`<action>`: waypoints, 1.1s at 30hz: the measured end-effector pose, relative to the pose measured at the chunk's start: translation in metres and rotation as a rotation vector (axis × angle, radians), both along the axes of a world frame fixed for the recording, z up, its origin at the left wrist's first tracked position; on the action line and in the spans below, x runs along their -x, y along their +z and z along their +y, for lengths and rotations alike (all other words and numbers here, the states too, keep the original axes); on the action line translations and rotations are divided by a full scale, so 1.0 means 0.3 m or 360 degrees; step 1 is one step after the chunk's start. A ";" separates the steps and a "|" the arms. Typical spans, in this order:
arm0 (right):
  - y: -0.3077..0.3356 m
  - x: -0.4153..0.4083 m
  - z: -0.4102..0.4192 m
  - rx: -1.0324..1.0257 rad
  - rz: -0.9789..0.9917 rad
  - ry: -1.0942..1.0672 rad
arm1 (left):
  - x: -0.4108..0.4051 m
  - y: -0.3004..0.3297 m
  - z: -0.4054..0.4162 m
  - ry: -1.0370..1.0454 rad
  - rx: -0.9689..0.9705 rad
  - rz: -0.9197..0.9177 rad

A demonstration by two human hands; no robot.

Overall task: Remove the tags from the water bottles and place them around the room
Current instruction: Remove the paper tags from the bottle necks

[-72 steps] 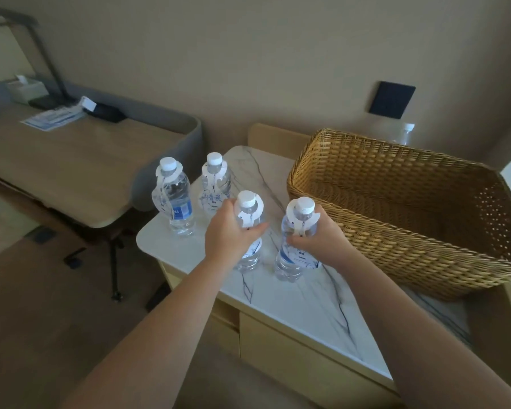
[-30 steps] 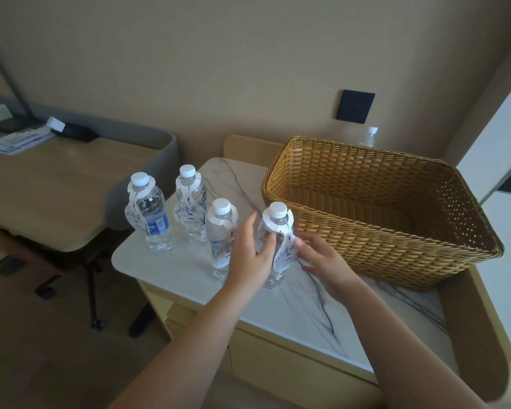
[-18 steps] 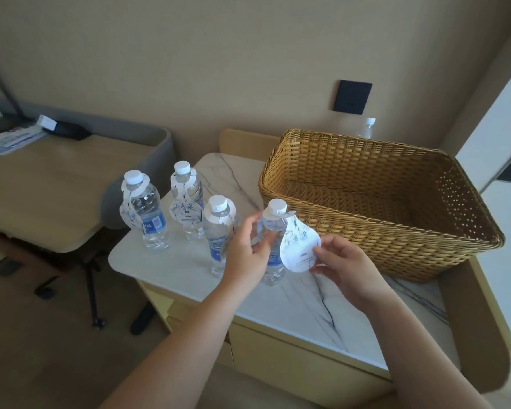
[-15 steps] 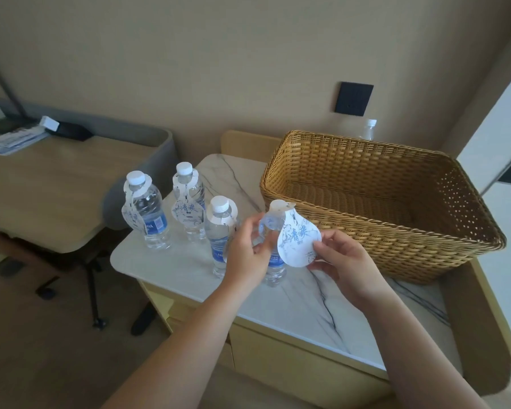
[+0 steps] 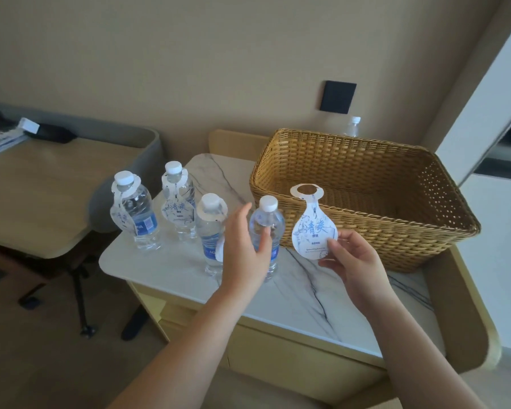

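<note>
Beige walls back a marble-topped cabinet (image 5: pixel 171 270) that carries four small water bottles and a large woven basket (image 5: pixel 366 184). The person's right hand (image 5: pixel 351 264) pinches the bottom edge of a removed paper tag (image 5: pixel 313 228), thumb on its printed face, holding it upright in front of the basket. The bare bottle (image 5: pixel 267 231) it appears to belong to stands just left of the tag. The left hand (image 5: pixel 244 246) is open with fingers relaxed, close around that bottle; whether it touches cannot be told.

Three tagged bottles (image 5: pixel 136 216) stand further left, each with a paper collar looped over its neck.

The tags look thin, light and easily torn, so each is best lifted by the ring at the cap. The bottles seem full, so fairly heavy, with smooth clear plastic that may slip; grasping around the middle looks safest.
</note>
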State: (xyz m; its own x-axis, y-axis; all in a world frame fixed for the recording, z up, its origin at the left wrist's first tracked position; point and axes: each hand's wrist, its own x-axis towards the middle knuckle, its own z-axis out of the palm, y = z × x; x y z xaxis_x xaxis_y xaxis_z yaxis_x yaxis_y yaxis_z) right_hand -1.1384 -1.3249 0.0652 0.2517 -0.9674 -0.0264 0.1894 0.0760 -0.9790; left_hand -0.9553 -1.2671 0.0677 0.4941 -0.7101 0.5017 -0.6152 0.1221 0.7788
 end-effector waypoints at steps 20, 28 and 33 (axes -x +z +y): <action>-0.319 0.414 0.064 -0.0283 0.1479 -0.0733 | 0.369 -0.057 -0.266 -0.0516 -0.0481 -0.1313; -0.418 0.350 0.154 0.0448 0.2292 -0.0151 | 0.369 -0.077 -0.270 -0.0474 -0.0373 -0.1268; -0.441 0.383 0.157 0.0321 0.2401 -0.0217 | 0.376 -0.079 -0.276 -0.0479 -0.0404 -0.1238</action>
State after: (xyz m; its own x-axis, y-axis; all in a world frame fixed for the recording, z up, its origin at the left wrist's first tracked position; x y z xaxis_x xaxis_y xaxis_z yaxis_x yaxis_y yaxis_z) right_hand -1.2532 -1.2778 -0.0671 0.0229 -0.9990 -0.0378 -0.9681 -0.0127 -0.2504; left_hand -1.0682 -1.3500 0.0439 -0.1499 -0.8914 0.4278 -0.9533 0.2450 0.1764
